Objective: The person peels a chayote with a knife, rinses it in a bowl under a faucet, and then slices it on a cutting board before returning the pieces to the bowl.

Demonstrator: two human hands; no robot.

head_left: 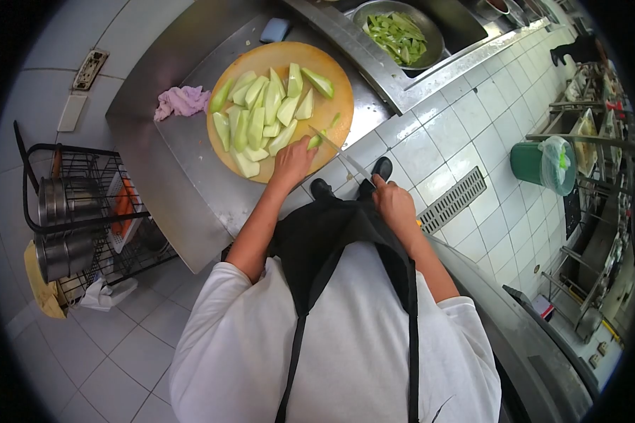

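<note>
Pale green peeled vegetable wedges (255,125) lie heaped on a round, yellowish wooden cutting board (289,56). At the board's near edge, my left hand (294,162) is closed with its fingertips on a small green vegetable piece (315,142); the fingers partly hide it. My right hand (395,204) grips the handle of a knife (351,161). The knife's narrow blade points up and left over the board's edge, its tip near the green piece. A thin green scrap (336,120) rests on the board to the right.
The board lies on a steel counter (183,166) with a pink cloth (181,102) and a blue sponge (276,29). A metal bowl (434,35) of green slices sits in the sink at upper right. At left stands a wire rack (113,257) with pots; a green bin (533,164) stands right.
</note>
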